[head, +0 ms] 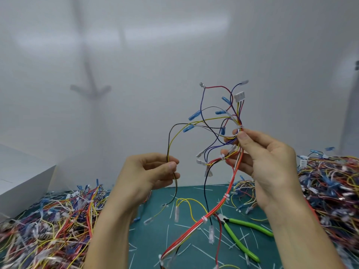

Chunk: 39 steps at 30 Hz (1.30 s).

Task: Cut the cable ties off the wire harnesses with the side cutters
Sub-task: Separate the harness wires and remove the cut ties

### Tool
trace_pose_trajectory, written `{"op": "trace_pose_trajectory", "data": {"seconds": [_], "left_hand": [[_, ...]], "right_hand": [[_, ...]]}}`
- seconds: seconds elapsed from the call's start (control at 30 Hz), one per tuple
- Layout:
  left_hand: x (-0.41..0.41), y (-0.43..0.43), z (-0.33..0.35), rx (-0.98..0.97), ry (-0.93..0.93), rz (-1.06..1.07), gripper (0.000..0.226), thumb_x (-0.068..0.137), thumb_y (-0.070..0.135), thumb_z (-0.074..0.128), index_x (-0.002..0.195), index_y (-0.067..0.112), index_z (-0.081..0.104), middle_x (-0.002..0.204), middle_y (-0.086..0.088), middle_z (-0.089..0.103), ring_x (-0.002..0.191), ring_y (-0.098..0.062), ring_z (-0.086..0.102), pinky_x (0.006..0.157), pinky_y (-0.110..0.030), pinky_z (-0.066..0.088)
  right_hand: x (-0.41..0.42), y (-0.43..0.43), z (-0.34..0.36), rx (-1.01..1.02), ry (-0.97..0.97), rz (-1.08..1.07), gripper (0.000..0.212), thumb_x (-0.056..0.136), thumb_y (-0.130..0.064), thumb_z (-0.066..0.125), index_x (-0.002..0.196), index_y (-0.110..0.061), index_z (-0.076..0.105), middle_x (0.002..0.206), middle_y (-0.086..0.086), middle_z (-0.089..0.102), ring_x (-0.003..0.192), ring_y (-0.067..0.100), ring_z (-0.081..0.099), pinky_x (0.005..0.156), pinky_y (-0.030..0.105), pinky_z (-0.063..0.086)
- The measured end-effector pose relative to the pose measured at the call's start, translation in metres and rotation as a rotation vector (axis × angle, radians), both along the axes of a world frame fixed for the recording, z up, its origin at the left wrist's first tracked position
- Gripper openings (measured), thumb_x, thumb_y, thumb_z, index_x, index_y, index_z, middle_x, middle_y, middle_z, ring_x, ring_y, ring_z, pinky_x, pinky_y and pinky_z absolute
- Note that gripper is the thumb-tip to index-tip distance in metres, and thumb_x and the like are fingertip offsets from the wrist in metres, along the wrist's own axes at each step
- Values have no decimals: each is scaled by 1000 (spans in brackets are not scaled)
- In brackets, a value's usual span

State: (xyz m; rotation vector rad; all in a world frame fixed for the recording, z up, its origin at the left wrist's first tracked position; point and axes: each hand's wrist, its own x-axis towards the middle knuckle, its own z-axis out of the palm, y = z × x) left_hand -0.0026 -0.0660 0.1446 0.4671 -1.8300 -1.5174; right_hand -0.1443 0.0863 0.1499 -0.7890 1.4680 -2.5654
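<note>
1. The harness (215,207) is held up in the air over the worktop (155,235), with its red trunk trailing down to the mat.
2. The left hand (151,171) pinches a black and a yellow wire between thumb and fingers (171,166).
3. The right hand (268,164) pinches the bundle just under the top tie (240,126), its thumb pressed against the wires.
4. More white ties show lower down the trunk, so the harness still has cutting left to do.
5. The cutters (225,221) lie flat on the worktop and neither hand holds them.
6. They sit below the right hand and a little to its left, partly under the hanging trunk. Their long axis runs on a diagonal, with the nose away and to the left and the green handles toward the near right.
7. The right hand is clearly the nearer one. I judge it would have to let go of the bundle and reach down, handles first, while the left keeps the harness up.
8. Piles of harnesses (48,220) flank the mat on both sides, and cut tie scraps litter it.
9. No brand, label or writing can be read.
</note>
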Motion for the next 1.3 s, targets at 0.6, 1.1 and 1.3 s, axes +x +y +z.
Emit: {"op": "trace_pose_trajectory", "data": {"seconds": [0.6,1.1,1.3], "left_hand": [[8,3,11,96,168,4,24,64,31,76,81,13,80,83,-10,76,69,-16,71,64,-20,58],[6,3,10,79,161,-3,24,59,29,77,78,16,81,76,-11,75,70,-19,72,63,-19,57],[5,2,9,58,165,-2,22,62,26,77,80,14,81,78,-13,75,71,-21,73,63,-18,56]], "right_hand": [[2,2,1,22,9,29,9,91,-15,65,93,-17,74,81,2,78,62,23,74,49,20,54],[3,4,2,24,4,66,9,92,-15,64,95,-16,73,79,0,77,61,21,74,48,19,53],[4,4,3,17,-4,90,9,92,-14,64,95,-15,73,78,1,77,60,21,74,47,19,53]]}}
